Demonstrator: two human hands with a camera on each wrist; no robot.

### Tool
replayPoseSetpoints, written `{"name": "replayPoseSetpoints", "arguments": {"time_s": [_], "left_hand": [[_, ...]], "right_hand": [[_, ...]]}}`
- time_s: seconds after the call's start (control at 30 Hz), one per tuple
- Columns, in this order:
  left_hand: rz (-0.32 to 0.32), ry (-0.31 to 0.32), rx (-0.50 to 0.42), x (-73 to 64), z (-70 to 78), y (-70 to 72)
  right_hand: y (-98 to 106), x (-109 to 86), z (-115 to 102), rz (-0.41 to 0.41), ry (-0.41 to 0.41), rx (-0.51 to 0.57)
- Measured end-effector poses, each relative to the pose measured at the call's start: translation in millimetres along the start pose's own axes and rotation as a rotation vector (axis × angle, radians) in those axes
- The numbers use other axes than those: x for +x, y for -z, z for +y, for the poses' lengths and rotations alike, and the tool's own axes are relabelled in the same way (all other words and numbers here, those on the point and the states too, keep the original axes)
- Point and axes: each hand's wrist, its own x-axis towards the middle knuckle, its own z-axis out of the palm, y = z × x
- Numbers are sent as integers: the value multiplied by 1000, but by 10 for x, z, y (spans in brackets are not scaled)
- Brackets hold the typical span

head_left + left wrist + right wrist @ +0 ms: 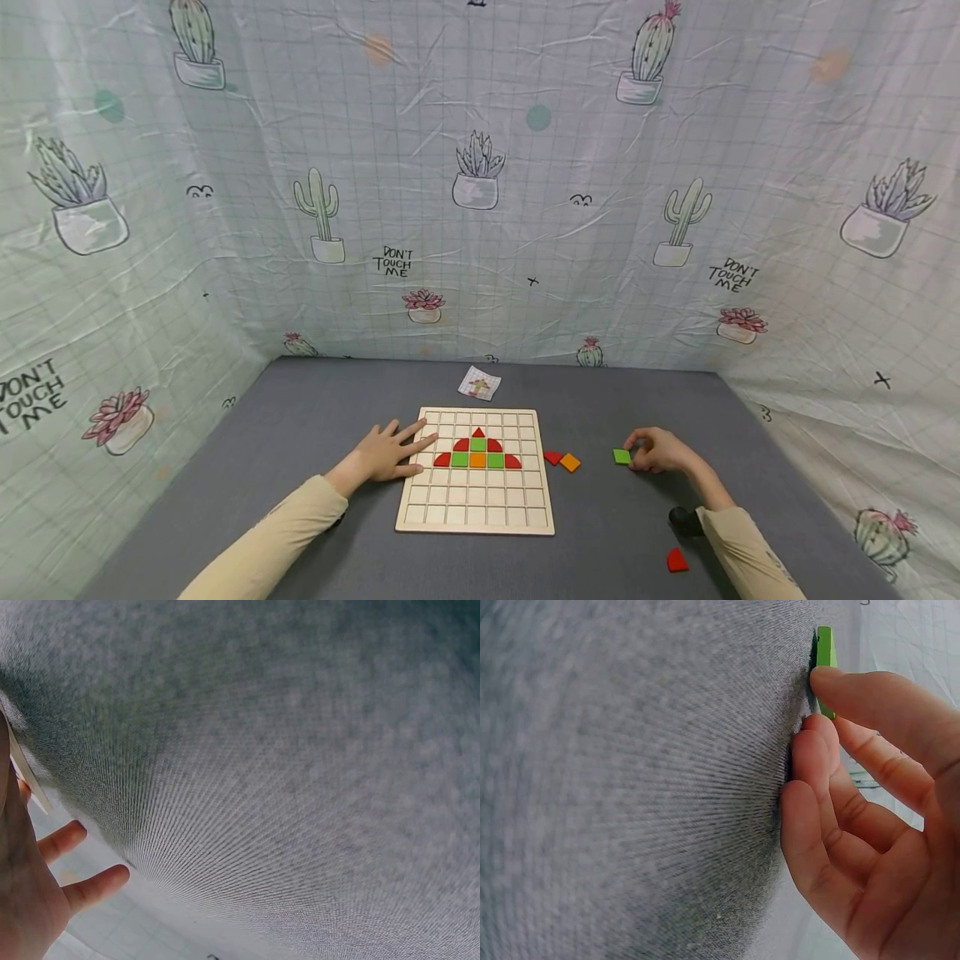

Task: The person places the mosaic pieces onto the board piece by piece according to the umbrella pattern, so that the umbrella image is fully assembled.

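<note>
My left hand (384, 452) lies with spread fingers on the left edge of a wooden grid board (476, 517). In the left wrist view, the hand (30, 885) shows straight fingers beside a sliver of the board's edge (28, 771). Red, green and one orange tile (477, 459) form a stepped triangle on the grid. To the right of the board, my right hand (660, 451) pinches a green square tile (621, 456) low at the table. The right wrist view shows thumb and finger at that green tile (824, 646), the other fingers curled near the cloth.
A loose red tile (552, 457) and an orange square tile (571, 462) lie against the board's right side. Another red tile (677, 560) is near the right sleeve. A small pattern card (479, 383) lies behind the board. Cactus-printed curtains (480, 242) surround the grey table (600, 533).
</note>
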Motion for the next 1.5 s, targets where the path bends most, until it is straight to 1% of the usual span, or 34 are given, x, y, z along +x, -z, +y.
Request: {"name": "replayPoseSetpoints", "arguments": {"time_s": [0.23,0.4,0.53,0.77,1.1,1.3,1.5], "left_hand": [[-13,5,9,2,5,25],[-18,17,7,3,6,30],[-10,12,6,1,5,24],[-6,8,-3,-5,3,26],[8,13,2,-12,24,38],[22,14,-32,-2,22,34],[6,12,-38,22,7,-12]], "right_hand": [[-16,1,-49,28,8,-22],[-55,10,-145,41,16,-40],[-81,17,-229,40,26,-38],[-131,44,-328,30,90,-26],[-252,82,-446,37,155,-72],[-361,128,-565,38,193,-91],[-497,196,-670,22,218,-77]]}}
